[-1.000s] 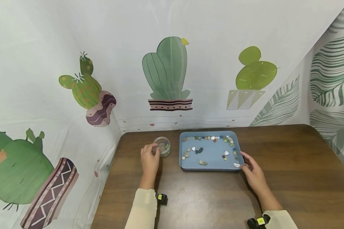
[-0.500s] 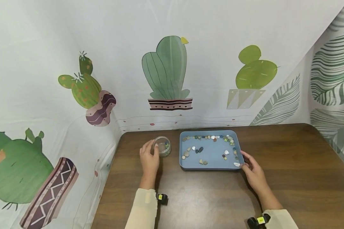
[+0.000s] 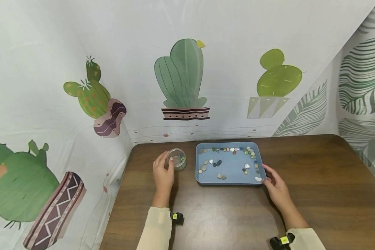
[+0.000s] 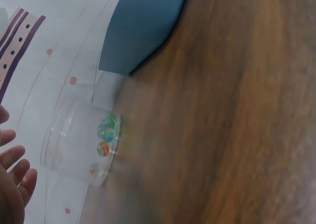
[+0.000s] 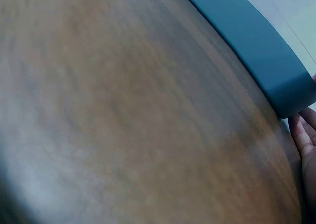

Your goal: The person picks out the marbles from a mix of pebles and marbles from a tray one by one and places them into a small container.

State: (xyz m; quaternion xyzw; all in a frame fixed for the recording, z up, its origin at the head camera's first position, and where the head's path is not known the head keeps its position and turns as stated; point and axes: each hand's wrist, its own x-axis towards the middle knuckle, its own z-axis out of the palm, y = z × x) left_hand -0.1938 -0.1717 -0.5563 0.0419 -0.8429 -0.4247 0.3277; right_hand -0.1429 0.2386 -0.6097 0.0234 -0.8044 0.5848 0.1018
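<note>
A: Left hand (image 3: 163, 173)?
B: Fingers loosely bent, gripping nothing, by the rim of a clear jar (image 3: 178, 168). Marbles (image 4: 103, 149) inside; jar upright beside the tray (image 3: 231, 174), presumably for easy reach.
A: Right hand (image 3: 278, 191)?
B: Fingers pinching the tray's near right corner, likely for steadiness. Stones (image 3: 219, 163) inside; tray on the tabletop (image 3: 212, 215).

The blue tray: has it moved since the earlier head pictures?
No; in the head view, the blue tray shows no visible shift against the far edge of the table.
</note>
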